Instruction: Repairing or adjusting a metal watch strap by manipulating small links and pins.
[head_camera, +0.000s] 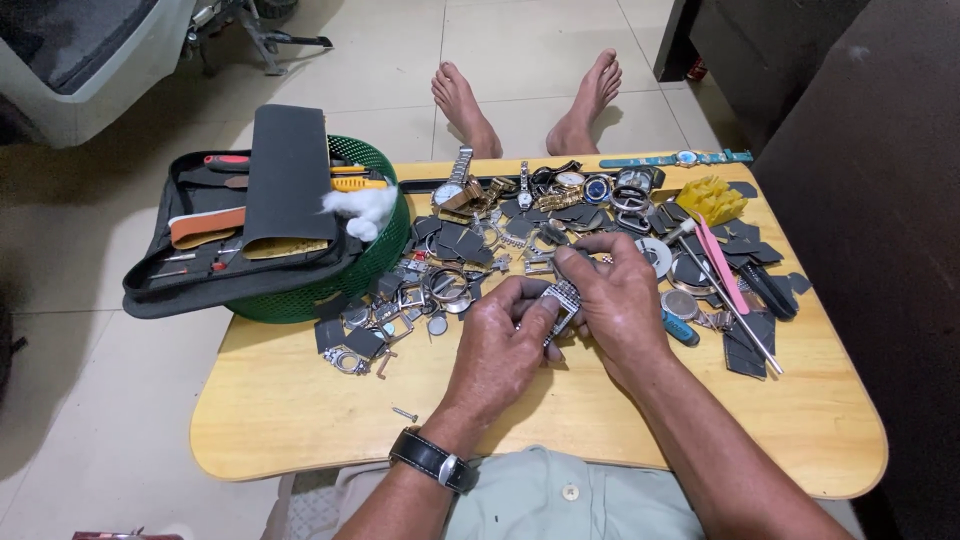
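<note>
Left hand (500, 335) and right hand (615, 295) both pinch a silver metal watch band (562, 303) above the wooden table (300, 410); band's long axis runs diagonally, upper end toward the right hand, among scattered watch parts (450, 270).

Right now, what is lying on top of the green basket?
An open black tool case lies across the green basket, with a dark flat pad and white cotton on it. The basket's inside is covered.

Both hands, left (500, 335) and right (615, 295), meet with fingers curled together.
</note>
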